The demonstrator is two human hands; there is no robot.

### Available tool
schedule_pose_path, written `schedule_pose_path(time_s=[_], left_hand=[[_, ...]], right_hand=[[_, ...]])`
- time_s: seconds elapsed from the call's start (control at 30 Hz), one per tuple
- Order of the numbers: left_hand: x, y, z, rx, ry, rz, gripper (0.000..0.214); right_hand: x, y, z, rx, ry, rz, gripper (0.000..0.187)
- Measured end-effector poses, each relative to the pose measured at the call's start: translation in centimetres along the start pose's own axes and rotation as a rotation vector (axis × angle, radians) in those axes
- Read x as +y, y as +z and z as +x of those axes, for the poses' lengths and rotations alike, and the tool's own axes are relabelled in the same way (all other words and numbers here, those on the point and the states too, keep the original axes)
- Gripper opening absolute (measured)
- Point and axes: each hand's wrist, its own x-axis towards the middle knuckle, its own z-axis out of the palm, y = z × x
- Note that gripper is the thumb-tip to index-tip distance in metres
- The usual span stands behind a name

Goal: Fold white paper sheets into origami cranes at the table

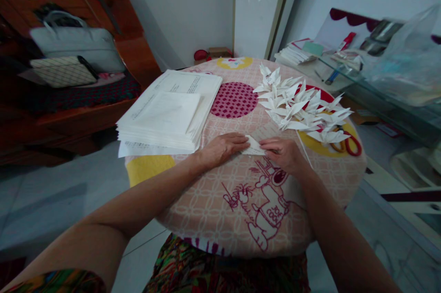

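In the head view, the paper (254, 147) lies on the surface (210, 196) between two hands. The left hand (225, 148) rests flat on its left end, fingers stretched; the right hand (284, 151) pinches its right end. For good folding, one side should probably stay steady while the crease is pressed evenly. The paper looks small, white, slant-edged, with faint marks.

Lettered bench cloth (193, 201)
The cartoon figure (267, 222) reads "JOE COOL"; the stacked sheets' (208, 84) print is illegibly small.

Paper stack (165, 114); gap between; folded shapes (292, 109)
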Motion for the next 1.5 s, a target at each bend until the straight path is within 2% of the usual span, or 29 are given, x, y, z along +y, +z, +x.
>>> schedule_pose_path(time_s=[0.13, 0.27, 0.47, 0.6, 0.67, 0.8, 1.0, 1.13, 1.3, 1.5], left_hand=[[0.2, -0.1, 0.0, 0.029, -0.008, -0.028, 0.036], [0.1, -0.2, 0.0, 0.034, -0.013, -0.045, 0.035], [-0.7, 0.1, -0.1, 0.087, -0.037, -0.121, 0.040], [-1.0, 0.2, -0.2, 0.101, -0.040, -0.149, 0.039], [-1.1, 0.2, -0.2, 0.106, -0.034, -0.155, 0.037], [-1.4, -0.1, -0.3, 0.125, -0.054, -0.168, 0.032], [-2.3, -0.5, -0.7, 0.173, -0.185, -0.230, 0.029], [-3.2, -0.6, -1.0, 0.213, -0.329, -0.293, 0.033], [-3.7, -1.4, -1.1, 0.228, -0.465, -0.380, 0.027], [-3.6, -2.2, -1.1, 0.220, -0.583, -0.299, 0.029]], right_hand=[[0.5, -1.5, -0.4, 0.038, 0.062, 0.093, 0.027], [0.4, -1.5, -0.5, 0.068, 0.141, 0.109, 0.022], [-0.7, -0.4, -0.1, 0.006, 0.054, -0.124, 0.020], [-2.5, 0.8, 0.6, 0.049, -0.027, -0.201, 0.029], [-3.2, 1.6, 0.8, 0.015, -0.057, -0.199, 0.032], [-3.9, 2.9, 0.9, -0.107, -0.071, -0.284, 0.026], [-4.3, 3.6, 0.9, -0.122, -0.126, -0.368, 0.022], [-4.2, 3.8, 1.0, -0.142, -0.169, -0.377, 0.028], [-4.1, 3.9, 0.9, -0.140, -0.182, -0.397, 0.030], [-4.2, 4.0, 1.3, -0.161, -0.167, -0.404, 0.033]])
